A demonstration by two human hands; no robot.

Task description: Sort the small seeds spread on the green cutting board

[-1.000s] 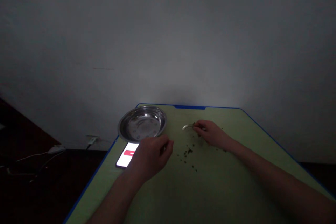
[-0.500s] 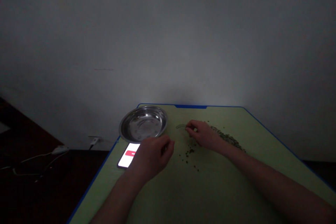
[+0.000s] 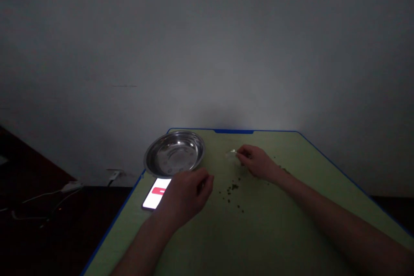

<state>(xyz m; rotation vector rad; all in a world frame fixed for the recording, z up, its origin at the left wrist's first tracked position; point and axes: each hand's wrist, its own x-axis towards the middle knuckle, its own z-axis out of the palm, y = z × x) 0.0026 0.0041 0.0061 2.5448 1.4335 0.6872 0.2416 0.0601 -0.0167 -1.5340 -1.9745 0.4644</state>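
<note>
1. One clear piece [image 3: 231, 153], right of the steel bowl [image 3: 157, 161], shifts rightward in your right hand's [image 3: 257, 161] closed pinch.
2. Fewer dark bits [image 3: 283, 169] show beside your forearm [image 3: 318, 205].
3. Your left hand [image 3: 186, 194] curls loosely, contents unclear.

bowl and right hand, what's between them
In the head view: green table, then a small shiny piece that the right hand pinches, its free end pointing toward the bowl.

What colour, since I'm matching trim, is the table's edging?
Blue edging, clearest in the head view.
</note>
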